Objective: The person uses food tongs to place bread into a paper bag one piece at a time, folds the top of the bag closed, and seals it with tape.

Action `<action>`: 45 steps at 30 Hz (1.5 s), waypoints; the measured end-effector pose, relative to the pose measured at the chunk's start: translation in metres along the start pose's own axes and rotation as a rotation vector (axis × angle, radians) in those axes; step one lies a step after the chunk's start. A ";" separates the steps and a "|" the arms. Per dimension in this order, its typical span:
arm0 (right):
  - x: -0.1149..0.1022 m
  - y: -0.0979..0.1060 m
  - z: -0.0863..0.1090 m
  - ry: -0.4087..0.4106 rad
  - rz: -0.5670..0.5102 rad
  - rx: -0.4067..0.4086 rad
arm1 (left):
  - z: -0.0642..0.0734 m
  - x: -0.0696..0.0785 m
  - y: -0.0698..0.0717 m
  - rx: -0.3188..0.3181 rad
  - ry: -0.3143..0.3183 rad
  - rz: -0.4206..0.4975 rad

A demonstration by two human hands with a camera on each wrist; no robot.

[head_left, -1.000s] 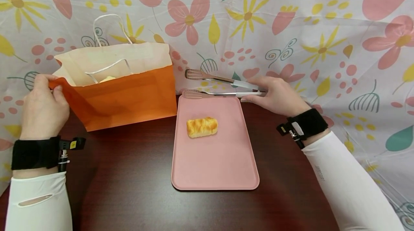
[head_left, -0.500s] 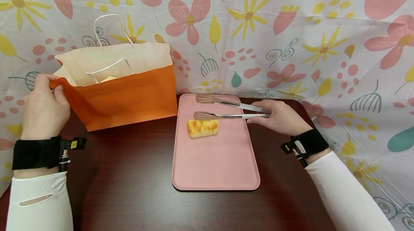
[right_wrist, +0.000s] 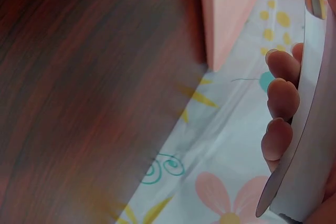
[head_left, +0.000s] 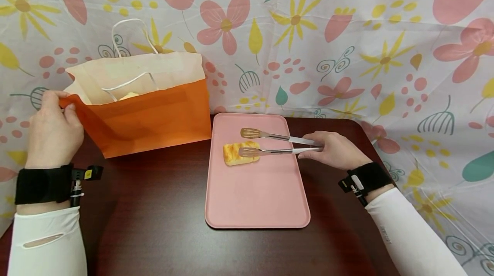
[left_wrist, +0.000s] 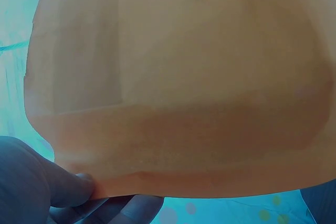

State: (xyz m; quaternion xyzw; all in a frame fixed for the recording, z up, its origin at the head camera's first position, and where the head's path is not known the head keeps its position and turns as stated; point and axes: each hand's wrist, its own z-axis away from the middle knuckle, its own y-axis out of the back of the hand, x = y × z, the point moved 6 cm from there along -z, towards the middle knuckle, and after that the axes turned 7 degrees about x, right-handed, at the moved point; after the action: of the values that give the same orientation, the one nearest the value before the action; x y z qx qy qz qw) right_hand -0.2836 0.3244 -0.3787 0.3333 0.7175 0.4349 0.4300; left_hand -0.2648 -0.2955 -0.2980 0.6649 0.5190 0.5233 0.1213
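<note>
My left hand pinches the left edge of an orange paper bag, its mouth open and a pale yellow item partly visible inside. In the left wrist view the thumb and fingers grip the paper at its edge. My right hand holds a pair of tongs with white handles, arms spread apart. A golden bread roll lies on the pink tray; the nearer tong tip overlaps its right part in the head view, the farther tip is beyond it. In the right wrist view, fingers curl round the white handle.
The tray rests on a dark wooden table, the bag to its left. A floral cloth hangs close behind the table. White string handles stand up from the bag.
My right hand has brought the tongs toward me, from the tray's far edge to over the bread roll. The left hand keeps its hold on the bag, nearly unmoved.
</note>
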 end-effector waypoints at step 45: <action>0.011 -0.033 -0.002 0.034 0.039 -0.065 | 0.000 0.000 0.000 -0.007 0.001 0.003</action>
State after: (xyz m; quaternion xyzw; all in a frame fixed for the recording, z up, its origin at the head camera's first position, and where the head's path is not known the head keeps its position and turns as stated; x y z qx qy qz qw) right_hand -0.2936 0.3200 -0.4118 0.3259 0.7036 0.4717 0.4199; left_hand -0.2651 -0.2956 -0.2983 0.6650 0.5160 0.5257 0.1227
